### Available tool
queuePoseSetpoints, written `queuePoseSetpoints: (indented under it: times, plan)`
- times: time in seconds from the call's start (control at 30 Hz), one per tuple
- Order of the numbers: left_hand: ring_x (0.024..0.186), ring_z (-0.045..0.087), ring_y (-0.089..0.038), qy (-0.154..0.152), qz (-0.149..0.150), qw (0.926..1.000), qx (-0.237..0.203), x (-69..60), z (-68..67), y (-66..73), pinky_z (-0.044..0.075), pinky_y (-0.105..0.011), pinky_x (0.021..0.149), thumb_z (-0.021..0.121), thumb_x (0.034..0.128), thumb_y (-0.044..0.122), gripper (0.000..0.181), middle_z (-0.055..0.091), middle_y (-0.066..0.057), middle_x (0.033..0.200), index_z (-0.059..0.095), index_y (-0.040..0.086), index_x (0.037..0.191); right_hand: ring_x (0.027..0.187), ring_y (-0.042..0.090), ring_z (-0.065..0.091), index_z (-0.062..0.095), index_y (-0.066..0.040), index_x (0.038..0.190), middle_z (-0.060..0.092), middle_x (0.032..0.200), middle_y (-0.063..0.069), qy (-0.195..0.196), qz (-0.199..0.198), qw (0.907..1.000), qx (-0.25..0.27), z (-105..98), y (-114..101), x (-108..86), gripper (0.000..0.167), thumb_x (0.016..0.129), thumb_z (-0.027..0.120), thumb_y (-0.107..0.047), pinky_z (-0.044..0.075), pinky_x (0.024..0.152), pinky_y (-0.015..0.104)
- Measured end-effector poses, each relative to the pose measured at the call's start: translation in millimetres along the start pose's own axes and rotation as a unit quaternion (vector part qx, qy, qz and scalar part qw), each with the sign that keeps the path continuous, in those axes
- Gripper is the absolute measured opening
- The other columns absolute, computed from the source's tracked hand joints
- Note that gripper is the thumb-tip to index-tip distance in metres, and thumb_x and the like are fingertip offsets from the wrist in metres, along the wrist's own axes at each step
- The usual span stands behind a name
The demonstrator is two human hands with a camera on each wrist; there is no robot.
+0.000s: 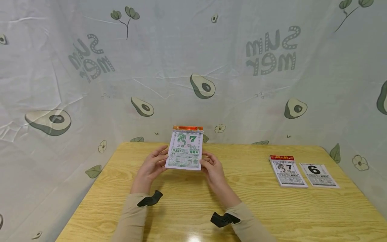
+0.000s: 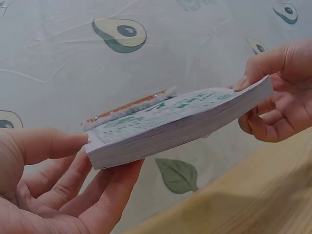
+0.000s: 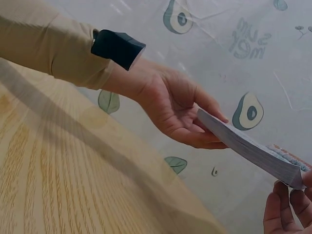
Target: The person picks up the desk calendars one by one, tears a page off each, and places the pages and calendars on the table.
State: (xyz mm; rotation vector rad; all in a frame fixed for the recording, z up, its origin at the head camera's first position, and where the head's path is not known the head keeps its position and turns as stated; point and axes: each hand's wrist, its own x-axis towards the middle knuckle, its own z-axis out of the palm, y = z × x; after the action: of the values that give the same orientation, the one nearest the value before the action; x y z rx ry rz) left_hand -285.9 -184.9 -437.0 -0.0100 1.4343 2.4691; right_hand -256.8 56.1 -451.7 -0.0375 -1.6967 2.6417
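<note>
A thick tear-off calendar pad [image 1: 184, 151] with a green 7 and a red-gold top strip is held up above the table, its printed face toward the head camera. My left hand [image 1: 152, 164] grips its left lower corner, thumb on top and fingers beneath, as the left wrist view shows. On the opposite side my right hand [image 1: 214, 169] pinches the right lower corner, thumb over the page and fingers under it. The left wrist view shows the pad [image 2: 180, 126] edge-on, its thick block of pages bowed slightly between both hands.
On the right of the wooden table [image 1: 242, 201] lies another pad [image 1: 288, 173] with a red strip and a black 7. Beside it is a loose sheet [image 1: 319, 175] with a black 6. A curtain [image 1: 229, 101] printed with avocados hangs behind the table.
</note>
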Motion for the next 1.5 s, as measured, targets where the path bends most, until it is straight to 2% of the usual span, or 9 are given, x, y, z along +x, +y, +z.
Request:
queuePoseSetpoints:
  times: [0.2,0.37,0.43,0.53,0.77,0.93,1.2,1.3,1.5]
  plan:
    - [0.094,0.065,-0.019,-0.001,-0.035,0.9992,-0.019,0.8,8.5,-2.8,0.055,-0.033,0.074,0.048,0.1018,0.009,0.047,0.067,0.001,0.109,0.037,0.007,0.147,0.071,0.009,0.054,0.054,0.0,0.124,0.056,0.081,-0.002,0.002,0.002,1.0,-0.002,-10.8,-2.6,-2.5,0.034,0.091,0.056,0.006,0.047,0.064,0.021]
    - [0.097,0.063,-0.019,-0.016,-0.05,0.9986,-0.007,1.9,12.2,-6.0,0.055,-0.037,0.078,0.047,0.1037,0.023,0.025,0.065,0.0,0.108,0.057,0.013,0.125,0.072,0.01,0.054,0.055,-0.001,0.124,0.055,0.082,-0.002,0.006,0.016,0.9998,-0.014,-19.1,-4.3,-6.2,0.035,0.091,0.056,0.006,0.047,0.064,0.021]
    - [0.097,0.063,-0.019,-0.021,-0.054,0.9983,0.0,2.5,13.3,-7.7,0.055,-0.039,0.078,0.045,0.1043,0.026,0.022,0.064,0.0,0.107,0.059,0.015,0.118,0.072,0.01,0.054,0.055,-0.002,0.126,0.055,0.083,-0.002,0.005,0.023,0.9996,-0.017,-21.9,-5.5,-8.2,0.036,0.091,0.056,0.006,0.046,0.064,0.021]
    - [0.097,0.063,-0.019,-0.034,-0.062,0.9975,0.007,2.1,16.1,-9.3,0.055,-0.039,0.078,0.041,0.1056,0.029,0.023,0.061,-0.001,0.109,0.058,0.018,0.117,0.073,0.011,0.054,0.055,-0.004,0.126,0.055,0.084,-0.001,0.003,0.028,0.9994,-0.018,-24.9,-8.6,-12.2,0.036,0.091,0.057,0.005,0.047,0.065,0.021]
    - [0.095,0.067,-0.018,-0.093,-0.074,0.9929,0.009,-0.6,24.6,-11.9,0.055,-0.04,0.08,0.033,0.1072,0.033,0.027,0.062,0.001,0.112,0.052,0.022,0.122,0.074,0.009,0.056,0.052,-0.002,0.128,0.055,0.085,-0.001,0.003,0.028,0.9993,-0.025,-32.7,-13.8,-18.3,0.037,0.092,0.057,0.004,0.049,0.066,0.022]
    - [0.096,0.069,-0.016,-0.114,-0.081,0.9899,-0.022,-0.6,26.5,-16.9,0.054,-0.04,0.084,0.03,0.1072,0.037,0.03,0.067,0.004,0.111,0.052,0.025,0.125,0.075,0.01,0.056,0.052,-0.002,0.128,0.056,0.086,-0.001,-0.002,0.03,0.999,-0.033,-35.5,-15.0,-20.8,0.037,0.092,0.056,0.004,0.048,0.066,0.023]
    - [0.101,0.067,-0.013,-0.148,-0.081,0.9825,-0.079,-1.8,26.0,-21.9,0.055,-0.035,0.086,0.028,0.1058,0.043,0.034,0.069,0.003,0.11,0.051,0.026,0.125,0.075,0.011,0.058,0.051,-0.001,0.126,0.058,0.086,0.0,-0.032,0.033,0.9983,-0.036,-32.6,-14.0,-21.3,0.035,0.091,0.055,0.004,0.048,0.066,0.023]
    - [0.101,0.067,-0.013,-0.152,-0.084,0.9817,-0.077,-2.4,27.6,-22.8,0.056,-0.034,0.086,0.028,0.1053,0.045,0.037,0.069,0.002,0.11,0.05,0.025,0.127,0.074,0.011,0.059,0.05,-0.002,0.124,0.059,0.085,-0.001,-0.041,0.035,0.9976,-0.043,-32.4,-13.6,-21.3,0.034,0.091,0.055,0.004,0.049,0.065,0.023]
    - [0.095,0.069,-0.013,-0.131,-0.077,0.9872,-0.049,-3.6,31.7,-25.1,0.057,-0.031,0.081,0.028,0.1047,0.046,0.038,0.07,0.001,0.104,0.052,0.024,0.124,0.077,0.012,0.063,0.048,0.0,0.126,0.061,0.086,-0.002,-0.058,0.052,0.9948,-0.065,-37.2,-16.0,-19.7,0.036,0.091,0.058,0.001,0.052,0.069,0.025]
